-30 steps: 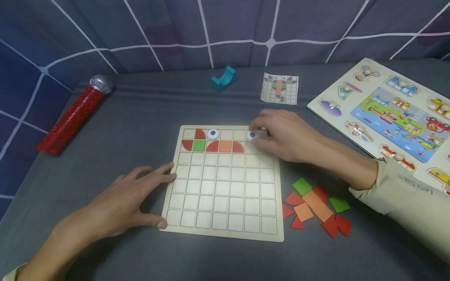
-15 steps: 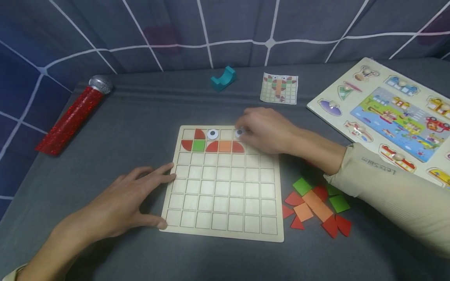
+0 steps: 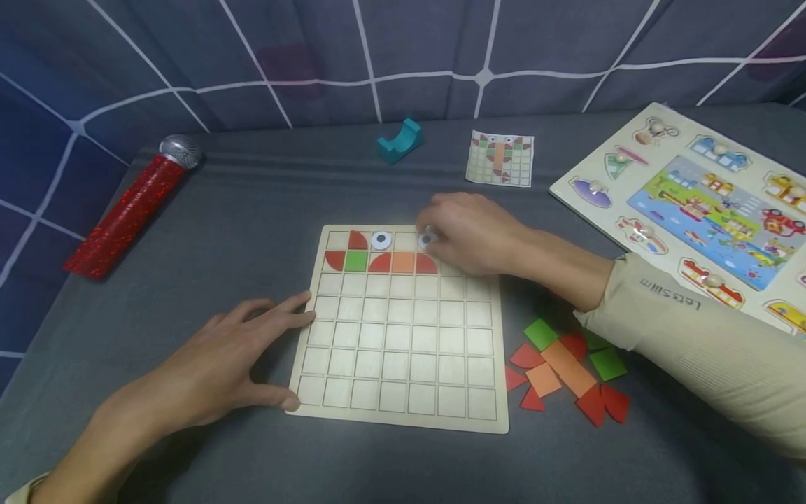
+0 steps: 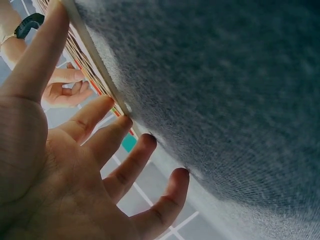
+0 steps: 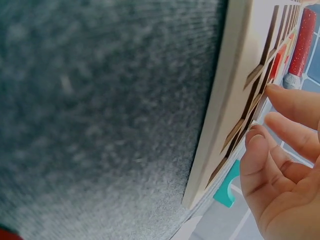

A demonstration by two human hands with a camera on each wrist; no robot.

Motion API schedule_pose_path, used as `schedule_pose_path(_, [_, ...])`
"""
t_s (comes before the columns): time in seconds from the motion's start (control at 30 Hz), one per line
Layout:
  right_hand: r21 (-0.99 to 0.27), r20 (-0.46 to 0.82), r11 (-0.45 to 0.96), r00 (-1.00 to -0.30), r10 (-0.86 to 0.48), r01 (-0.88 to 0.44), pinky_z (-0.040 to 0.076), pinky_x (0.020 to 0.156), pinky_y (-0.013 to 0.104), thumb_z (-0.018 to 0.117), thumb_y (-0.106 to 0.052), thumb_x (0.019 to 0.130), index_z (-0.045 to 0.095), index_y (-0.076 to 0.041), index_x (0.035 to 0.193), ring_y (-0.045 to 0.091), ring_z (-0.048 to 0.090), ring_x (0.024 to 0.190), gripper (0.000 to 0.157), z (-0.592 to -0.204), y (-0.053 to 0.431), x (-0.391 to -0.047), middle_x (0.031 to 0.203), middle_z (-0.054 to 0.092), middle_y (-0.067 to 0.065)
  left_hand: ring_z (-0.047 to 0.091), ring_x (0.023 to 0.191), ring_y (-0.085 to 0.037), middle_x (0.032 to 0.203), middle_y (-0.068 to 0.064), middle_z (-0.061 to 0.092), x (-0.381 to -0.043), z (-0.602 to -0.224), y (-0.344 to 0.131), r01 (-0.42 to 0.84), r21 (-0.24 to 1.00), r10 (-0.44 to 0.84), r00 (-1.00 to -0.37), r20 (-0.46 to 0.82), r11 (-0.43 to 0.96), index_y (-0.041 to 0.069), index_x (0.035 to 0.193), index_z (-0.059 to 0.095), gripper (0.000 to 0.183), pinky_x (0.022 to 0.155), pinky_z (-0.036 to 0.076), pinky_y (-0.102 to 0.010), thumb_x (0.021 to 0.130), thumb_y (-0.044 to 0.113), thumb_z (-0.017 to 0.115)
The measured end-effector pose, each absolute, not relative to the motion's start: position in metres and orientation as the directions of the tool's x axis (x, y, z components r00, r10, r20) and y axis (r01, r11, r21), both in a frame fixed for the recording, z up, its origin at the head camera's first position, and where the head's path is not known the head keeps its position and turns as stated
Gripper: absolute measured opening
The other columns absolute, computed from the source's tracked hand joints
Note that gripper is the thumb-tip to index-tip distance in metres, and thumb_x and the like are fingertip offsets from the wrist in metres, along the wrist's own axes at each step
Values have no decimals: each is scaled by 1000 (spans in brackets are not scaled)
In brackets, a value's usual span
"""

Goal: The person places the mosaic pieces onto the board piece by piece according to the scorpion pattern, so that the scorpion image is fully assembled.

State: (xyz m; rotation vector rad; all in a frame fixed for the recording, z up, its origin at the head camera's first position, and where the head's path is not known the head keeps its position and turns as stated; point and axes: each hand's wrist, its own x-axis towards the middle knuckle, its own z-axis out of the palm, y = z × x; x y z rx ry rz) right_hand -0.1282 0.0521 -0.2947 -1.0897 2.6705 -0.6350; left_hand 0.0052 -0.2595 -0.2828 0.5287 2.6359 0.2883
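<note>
1. From the head view, I see the right hand (image 3: pixel 472 234) pinching a white eye disc (image 3: pixel 427 239) between thumb and finger, at the top row of the wooden board (image 3: pixel 399 423), just above a red quarter piece (image 3: pixel 426 264). Its twin, the other eye disc (image 3: pixel 380 240), lies in that same row. I'd say the step in hand is seating this second eye. The left hand (image 3: pixel 223 364) grasps nothing; its spread fingers touch the board's left edge. Beyond lies a small pattern card (image 3: pixel 500 159), apparently the guide. Next, I reckon, calls for squaring the disc in its cell, letting go, then choosing from the loose pieces (image 3: pixel 569 368) beside the board.

2. From the left wrist, the fingertips line the board's edge without gripping, probably steadying it.

3. From the right wrist, thumb and fingers gather close at the board's grid; I can't make out the disc clearly there.
</note>
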Motion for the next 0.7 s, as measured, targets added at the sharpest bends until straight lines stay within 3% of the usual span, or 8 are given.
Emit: schedule_pose_path(0.7, [-489,20,606,-702,-711,-627,48,80,40,67,-3,87,73,-4,108,22,57,87,22,-295,60,-126,97,68,7,34,135,-36,160,3,28,5,-283,-260,320,288,413,-833,-369,902,28,146,48,98,96,33,-68,62,69,78])
